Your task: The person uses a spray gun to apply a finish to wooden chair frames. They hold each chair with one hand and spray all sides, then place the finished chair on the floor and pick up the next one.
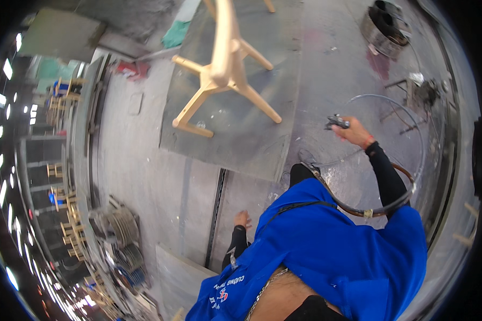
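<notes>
Clearly the right hand [354, 132] is closed around a small dark spray gun [337, 122], held out over the grey floor [144, 160]. It looks light but rigid; its stiff hose [375, 209] drags behind, so the handle is best. The left hand [242, 219] hangs empty, fingers loose.

Blue open work shirt, black sleeves, red wristband, neck chain

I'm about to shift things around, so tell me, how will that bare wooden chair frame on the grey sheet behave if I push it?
The wooden chair frame looks rigid, so it should move as one piece. Its splayed legs rest on a smooth grey sheet, so it probably slides rather than tips. A push high up might still rock it.
</notes>
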Available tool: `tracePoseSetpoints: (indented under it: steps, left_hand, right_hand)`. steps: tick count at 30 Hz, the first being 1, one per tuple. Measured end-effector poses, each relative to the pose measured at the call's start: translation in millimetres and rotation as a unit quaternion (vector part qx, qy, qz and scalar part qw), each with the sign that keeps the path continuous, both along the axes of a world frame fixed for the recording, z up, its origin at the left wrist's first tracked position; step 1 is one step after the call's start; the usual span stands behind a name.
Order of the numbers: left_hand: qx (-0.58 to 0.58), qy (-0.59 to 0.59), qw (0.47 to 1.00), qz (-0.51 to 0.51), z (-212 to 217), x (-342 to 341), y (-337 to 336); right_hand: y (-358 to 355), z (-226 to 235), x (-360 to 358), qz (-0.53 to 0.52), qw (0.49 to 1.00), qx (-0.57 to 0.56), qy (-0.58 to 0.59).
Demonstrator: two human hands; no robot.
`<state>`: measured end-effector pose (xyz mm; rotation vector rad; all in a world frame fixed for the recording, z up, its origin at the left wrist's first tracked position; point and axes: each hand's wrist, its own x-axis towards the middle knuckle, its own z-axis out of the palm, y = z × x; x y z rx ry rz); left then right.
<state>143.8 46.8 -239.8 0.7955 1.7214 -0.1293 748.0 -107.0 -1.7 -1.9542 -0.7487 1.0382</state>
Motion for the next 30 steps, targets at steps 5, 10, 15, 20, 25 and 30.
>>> tracePoseSetpoints:
  steps: [5,10,15,20,25,30]
  left_hand:
    - [0.328,0.020,0.911,-0.251,47.4,86.5,48.0]
    - [0.529,-0.227,0.809,-0.117,213.1,258.0,95.1]
    - [0.631,-0.331,0.698,-0.072,357.0,390.7,118.1]
    - [0.673,-0.380,0.633,0.030,380.9,462.2,152.9]
    - [0.675,-0.389,0.607,0.158,372.8,448.1,150.5]
    - [0.720,-0.318,0.577,0.220,414.6,383.4,183.8]
  right_hand:
    - [-20.6,79.2,-1.9,0.007,0.999,0.044,0.023]
    - [-20.8,151.1,-1.3,-0.012,0.998,0.053,-0.009]
    - [-8.5,192.9,33.9,-0.028,0.986,0.164,-0.005]
    - [16.5,207.4,95.8,-0.040,0.976,0.210,-0.052]
    - [20.6,191.3,144.2,-0.006,0.982,0.188,-0.025]
    - [33.9,176.6,168.9,-0.030,0.975,0.220,0.003]
